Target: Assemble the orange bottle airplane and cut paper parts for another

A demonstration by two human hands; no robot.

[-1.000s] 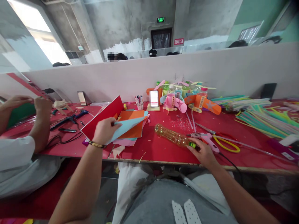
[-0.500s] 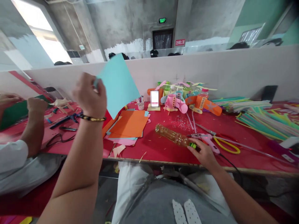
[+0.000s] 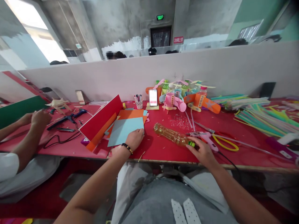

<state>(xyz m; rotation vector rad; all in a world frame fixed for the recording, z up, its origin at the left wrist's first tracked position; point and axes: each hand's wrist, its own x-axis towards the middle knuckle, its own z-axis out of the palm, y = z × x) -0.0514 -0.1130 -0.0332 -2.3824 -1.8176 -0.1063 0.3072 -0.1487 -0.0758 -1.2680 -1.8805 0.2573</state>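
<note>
Two co-worker's hands (image 3: 41, 118) are showing at the far left, in front of a green board (image 3: 18, 107). Next, a red board (image 3: 101, 116) is tilting up from the red counter (image 3: 161, 154) beside a stack of orange paper (image 3: 129, 114). The person's left hand (image 3: 135, 139) is resting at the right edge of a pale blue sheet (image 3: 125, 129) lying over that stack; its fingers are sitting close together, though whether they are pinching the edge or only pressing it cannot be told. At the middle back, several decorated bottles (image 3: 171, 101) are standing in paper wings and propellers, apparently finished. In front of them, an amber bottle (image 3: 169, 134) is lying on its side, the fingers of the right hand (image 3: 202, 151) clamping its capped end. Beside those others, this one is seemingly at an early stage: no paper is wrapping it yet, and the blue sheet is looking uncut. Farther right, a pink glue gun (image 3: 211, 143), yellow-handled scissors (image 3: 233, 150) and bundled straws (image 3: 259, 119) are lying unheld.
</note>
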